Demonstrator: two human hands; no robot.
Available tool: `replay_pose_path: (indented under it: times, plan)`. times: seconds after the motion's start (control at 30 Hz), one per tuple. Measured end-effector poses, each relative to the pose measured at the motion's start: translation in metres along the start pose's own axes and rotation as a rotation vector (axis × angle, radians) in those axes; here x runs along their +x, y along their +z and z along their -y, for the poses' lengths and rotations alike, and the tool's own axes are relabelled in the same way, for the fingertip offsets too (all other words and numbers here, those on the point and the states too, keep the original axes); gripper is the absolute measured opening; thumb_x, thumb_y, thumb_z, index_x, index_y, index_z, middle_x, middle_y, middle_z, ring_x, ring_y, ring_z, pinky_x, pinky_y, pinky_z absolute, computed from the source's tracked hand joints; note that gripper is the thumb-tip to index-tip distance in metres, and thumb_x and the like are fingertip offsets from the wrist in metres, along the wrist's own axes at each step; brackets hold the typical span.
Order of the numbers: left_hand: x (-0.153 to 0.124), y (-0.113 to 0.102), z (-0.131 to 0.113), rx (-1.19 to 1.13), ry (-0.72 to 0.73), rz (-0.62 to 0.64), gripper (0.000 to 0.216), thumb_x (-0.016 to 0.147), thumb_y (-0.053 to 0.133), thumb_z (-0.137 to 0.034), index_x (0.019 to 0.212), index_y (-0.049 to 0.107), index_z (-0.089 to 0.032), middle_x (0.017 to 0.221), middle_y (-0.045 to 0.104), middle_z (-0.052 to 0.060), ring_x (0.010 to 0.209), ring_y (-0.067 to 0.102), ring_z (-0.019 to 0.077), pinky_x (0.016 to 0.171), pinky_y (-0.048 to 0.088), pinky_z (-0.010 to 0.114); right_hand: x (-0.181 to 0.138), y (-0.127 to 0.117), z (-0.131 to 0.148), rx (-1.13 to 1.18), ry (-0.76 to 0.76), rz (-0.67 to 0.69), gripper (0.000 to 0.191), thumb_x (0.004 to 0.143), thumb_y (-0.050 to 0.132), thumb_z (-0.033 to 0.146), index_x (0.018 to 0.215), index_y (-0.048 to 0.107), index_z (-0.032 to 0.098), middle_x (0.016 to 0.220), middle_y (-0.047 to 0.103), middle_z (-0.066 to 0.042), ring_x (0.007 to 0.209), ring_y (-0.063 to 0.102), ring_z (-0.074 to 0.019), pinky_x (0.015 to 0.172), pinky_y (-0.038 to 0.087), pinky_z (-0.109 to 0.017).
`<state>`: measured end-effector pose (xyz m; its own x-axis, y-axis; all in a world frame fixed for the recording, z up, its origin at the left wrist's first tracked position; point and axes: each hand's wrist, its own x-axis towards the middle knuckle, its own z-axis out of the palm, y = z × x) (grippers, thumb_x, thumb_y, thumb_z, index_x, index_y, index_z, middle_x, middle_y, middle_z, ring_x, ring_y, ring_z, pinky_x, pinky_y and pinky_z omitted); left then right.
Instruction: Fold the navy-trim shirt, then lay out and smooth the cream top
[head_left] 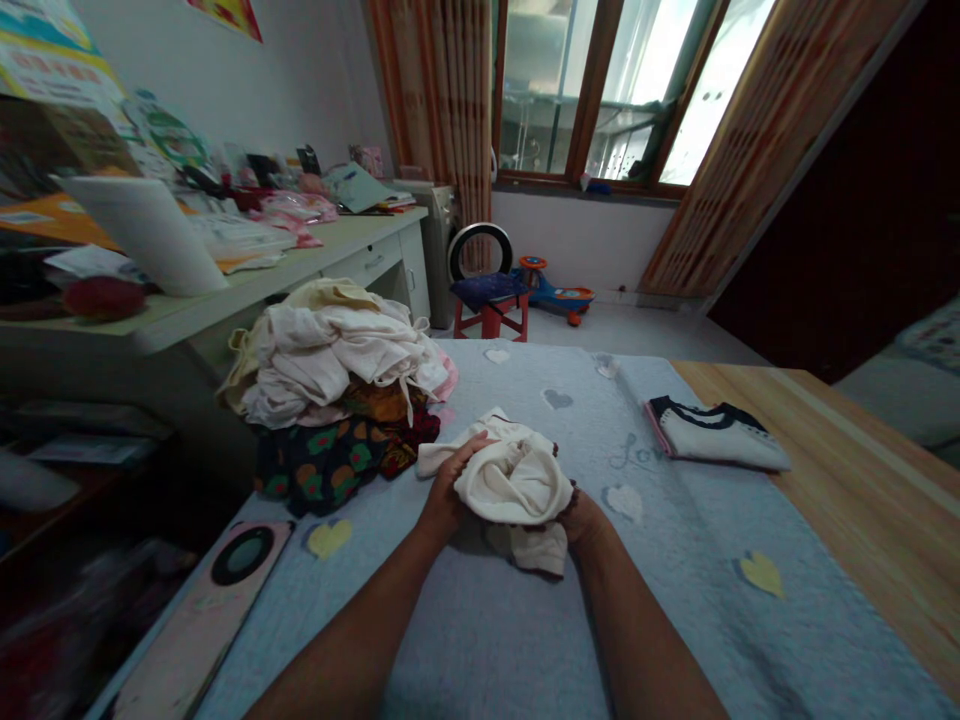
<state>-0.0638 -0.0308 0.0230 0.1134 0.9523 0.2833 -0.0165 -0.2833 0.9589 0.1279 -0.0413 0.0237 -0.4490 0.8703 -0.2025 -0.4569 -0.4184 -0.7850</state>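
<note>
A cream garment is bunched up between my hands, its opening rolled and facing me. My left hand grips its left side, with the thumb up along the cloth. On the other side my right hand holds the edge, its fingers mostly hidden behind the fabric. A sleeve-like part hangs below, and another piece sticks out to the left. Just left of the garment rises a heap of crumpled clothes, white and cream on top, dark patterned cloth underneath.
A blue cloth with hearts covers most of the wooden table. Folded clothes lie at the right. A pink phone-like object lies front left. A cluttered desk stands left; a red stool stands beyond.
</note>
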Motion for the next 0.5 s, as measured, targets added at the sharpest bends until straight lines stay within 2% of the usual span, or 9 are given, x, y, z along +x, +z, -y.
replay_pose_path:
  times: [0.07,0.13,0.27,0.37,0.5]
  plan:
    - [0.000,-0.003,-0.007,-0.087,-0.062,-0.067,0.046,0.074,0.064,-0.048,0.108,0.066,-0.017,0.112,0.070,0.010,0.103,0.064,0.0273,0.088,0.051,0.036,0.000,-0.002,0.004,0.034,0.000,0.031,0.037,0.073,0.078,0.037,0.104,0.069,0.018,0.091,0.074,-0.005,0.094,0.068,-0.0251,0.088,0.053,-0.041]
    - [0.000,-0.007,-0.015,-0.108,-0.042,-0.134,0.049,0.068,0.068,-0.048,0.106,0.065,-0.018,0.102,0.072,0.007,0.092,0.066,0.0252,0.075,0.052,0.031,0.001,-0.005,0.008,0.091,-0.019,0.052,0.038,0.069,0.078,0.032,0.104,0.069,0.017,0.088,0.075,-0.006,0.093,0.069,-0.0254,0.089,0.053,-0.042]
    - [0.004,-0.011,-0.034,-0.081,0.031,-0.232,0.042,0.064,0.073,-0.034,0.101,0.062,-0.019,0.093,0.071,0.002,0.085,0.065,0.0206,0.071,0.050,0.026,0.003,-0.010,0.016,0.199,-0.123,0.006,0.038,0.066,0.075,0.028,0.103,0.069,0.018,0.092,0.076,-0.006,0.100,0.069,-0.0270,0.093,0.052,-0.044]
    - [0.009,-0.012,-0.046,-0.085,0.001,-0.203,0.034,0.067,0.071,-0.029,0.098,0.061,-0.018,0.085,0.070,0.000,0.076,0.064,0.0169,0.065,0.048,0.023,0.006,-0.017,0.018,0.243,-0.156,-0.051,0.032,0.072,0.070,0.038,0.098,0.069,0.020,0.094,0.075,-0.006,0.106,0.067,-0.0284,0.096,0.051,-0.046]
    - [0.017,-0.018,-0.057,-0.026,-0.088,-0.091,0.029,0.071,0.068,-0.026,0.098,0.061,-0.018,0.078,0.067,-0.002,0.066,0.061,0.0129,0.058,0.045,0.020,0.010,-0.027,0.020,0.257,-0.222,-0.092,0.036,0.076,0.066,0.051,0.101,0.067,0.024,0.100,0.075,-0.005,0.111,0.064,-0.0286,0.099,0.049,-0.049]
